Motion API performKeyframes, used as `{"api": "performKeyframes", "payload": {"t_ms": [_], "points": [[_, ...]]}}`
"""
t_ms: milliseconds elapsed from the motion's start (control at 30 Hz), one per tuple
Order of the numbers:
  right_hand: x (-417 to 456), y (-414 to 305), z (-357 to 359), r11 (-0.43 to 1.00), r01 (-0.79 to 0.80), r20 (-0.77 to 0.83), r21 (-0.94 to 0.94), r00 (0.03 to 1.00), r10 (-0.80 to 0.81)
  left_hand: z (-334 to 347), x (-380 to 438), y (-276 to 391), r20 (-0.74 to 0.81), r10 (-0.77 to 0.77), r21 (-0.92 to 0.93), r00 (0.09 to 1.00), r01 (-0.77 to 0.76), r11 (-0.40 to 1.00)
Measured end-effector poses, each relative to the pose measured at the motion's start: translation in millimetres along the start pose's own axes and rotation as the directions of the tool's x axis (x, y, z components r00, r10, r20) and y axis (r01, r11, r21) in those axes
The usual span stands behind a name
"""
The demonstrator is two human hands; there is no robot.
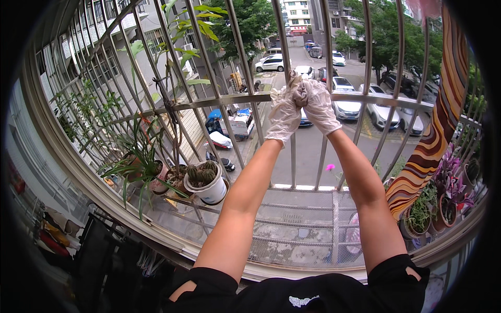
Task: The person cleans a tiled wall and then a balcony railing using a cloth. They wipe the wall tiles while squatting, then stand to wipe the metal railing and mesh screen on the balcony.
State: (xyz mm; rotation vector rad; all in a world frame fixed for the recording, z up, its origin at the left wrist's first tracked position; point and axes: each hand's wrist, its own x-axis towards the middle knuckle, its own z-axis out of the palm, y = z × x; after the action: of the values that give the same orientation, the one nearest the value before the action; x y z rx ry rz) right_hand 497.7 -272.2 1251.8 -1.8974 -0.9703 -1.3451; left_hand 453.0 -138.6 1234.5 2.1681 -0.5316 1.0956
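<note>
Both my arms reach out through the window opening to the metal bars of a window grille. My left hand, in a thin whitish glove, is closed on a crumpled grey-brown cloth. Pressed close beside it, my right hand wears a matching glove and grips the same cloth. The bunched cloth sits between the two hands, with a twisted end sticking up above the left one. Behind them the horizontal rail is hidden; whether the cloth touches it, I cannot tell.
Left, a white pot of cacti stands on the grille's mesh ledge beside other potted plants. At right hangs a wavy-striped fabric near purple-leaved plants. The window frame runs below my arms. Parked cars stand far below.
</note>
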Motion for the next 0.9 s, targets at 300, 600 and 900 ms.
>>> {"api": "performKeyframes", "payload": {"t_ms": [300, 600, 900], "points": [[-6, -27, -9, 0.998, 0.057, -0.063, 0.01, 0.996, -0.056, 7, -21, -15, -0.09, 0.059, 0.104, 0.994, -0.05, 0.993], [-22, -39, -5, 0.978, -0.014, -0.072, 0.21, 0.997, 0.03, -13, -22, -7, -0.085, 0.149, -0.081, 0.985, -0.156, 0.984], [33, -66, 4, 0.937, 0.083, -0.057, 0.339, 0.996, -0.068, -79, -4, 24, -0.22, 0.215, 0.047, 0.951, -0.21, 0.977]]}}
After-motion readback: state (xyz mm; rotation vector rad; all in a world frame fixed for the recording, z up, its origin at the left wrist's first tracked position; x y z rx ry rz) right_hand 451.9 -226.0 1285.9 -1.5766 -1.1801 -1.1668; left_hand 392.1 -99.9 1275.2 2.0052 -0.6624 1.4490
